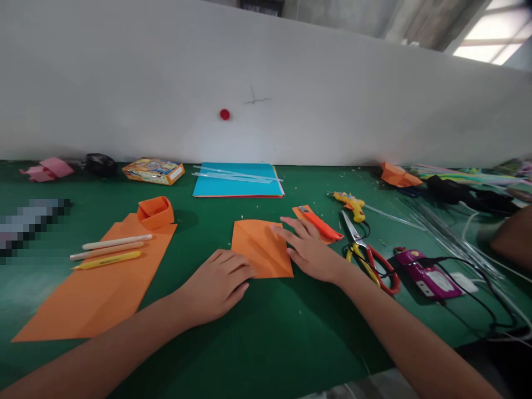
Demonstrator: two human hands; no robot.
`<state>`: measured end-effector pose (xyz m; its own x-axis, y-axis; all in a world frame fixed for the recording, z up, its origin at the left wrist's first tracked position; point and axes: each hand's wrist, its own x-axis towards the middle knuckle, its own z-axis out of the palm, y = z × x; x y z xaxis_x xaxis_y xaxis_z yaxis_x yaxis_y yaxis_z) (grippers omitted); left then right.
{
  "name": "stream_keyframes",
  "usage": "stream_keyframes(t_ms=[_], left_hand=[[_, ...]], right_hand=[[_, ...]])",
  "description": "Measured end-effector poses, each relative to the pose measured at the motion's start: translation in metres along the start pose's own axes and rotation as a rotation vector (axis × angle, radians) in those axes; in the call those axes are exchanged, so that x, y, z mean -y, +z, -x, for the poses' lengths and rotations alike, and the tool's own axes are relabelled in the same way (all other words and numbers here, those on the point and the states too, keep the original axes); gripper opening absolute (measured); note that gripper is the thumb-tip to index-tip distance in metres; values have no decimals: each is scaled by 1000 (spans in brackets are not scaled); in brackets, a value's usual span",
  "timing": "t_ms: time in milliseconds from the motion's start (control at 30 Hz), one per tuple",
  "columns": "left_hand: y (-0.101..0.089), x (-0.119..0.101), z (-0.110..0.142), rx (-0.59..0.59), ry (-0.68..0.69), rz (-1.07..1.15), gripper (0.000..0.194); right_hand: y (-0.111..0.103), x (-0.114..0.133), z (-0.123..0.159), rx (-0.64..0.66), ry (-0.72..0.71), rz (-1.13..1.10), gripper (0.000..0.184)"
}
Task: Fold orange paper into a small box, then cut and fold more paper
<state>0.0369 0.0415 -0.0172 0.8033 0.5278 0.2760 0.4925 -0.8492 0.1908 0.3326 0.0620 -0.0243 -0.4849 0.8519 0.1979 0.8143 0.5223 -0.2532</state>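
A square of orange paper (261, 249) lies on the green table, with crease lines running across it. My left hand (218, 282) rests at its lower left edge, fingers bent slightly and touching the paper. On the upper right part of the sheet lie the spread fingers of my right hand (311, 249). Just beyond that hand is an orange-red box cutter (322, 223) on a small orange paper piece. To its right are scissors (363, 252) with red and yellow handles.
At left, pens (110, 260) lie on larger orange sheets (103, 299) beside a folded orange paper shape (155, 212). Blue sheets (236, 188) with clear sticks lie at the back. A yellow glue gun (351, 205) and a purple power strip (430, 277) with cables are on the right.
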Motion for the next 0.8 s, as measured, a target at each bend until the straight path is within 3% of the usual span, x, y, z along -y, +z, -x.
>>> stream_keyframes(t_ms=[133,400,567,700,800], left_hand=[[-1,0,1,16,-44,-15,30],[1,7,3,-73,-66,-93,45],[0,8,5,-220,-20,-73,38],[2,10,7,-260,-20,-33,62],[1,10,7,-296,24,-89,61]], right_hand=[[1,-7,1,134,-31,-34,64],[3,-2,2,125,-32,-58,65],[4,11,0,38,-91,-40,68],[6,19,-3,-84,-163,-42,45],[8,21,-4,-164,-224,-83,31]])
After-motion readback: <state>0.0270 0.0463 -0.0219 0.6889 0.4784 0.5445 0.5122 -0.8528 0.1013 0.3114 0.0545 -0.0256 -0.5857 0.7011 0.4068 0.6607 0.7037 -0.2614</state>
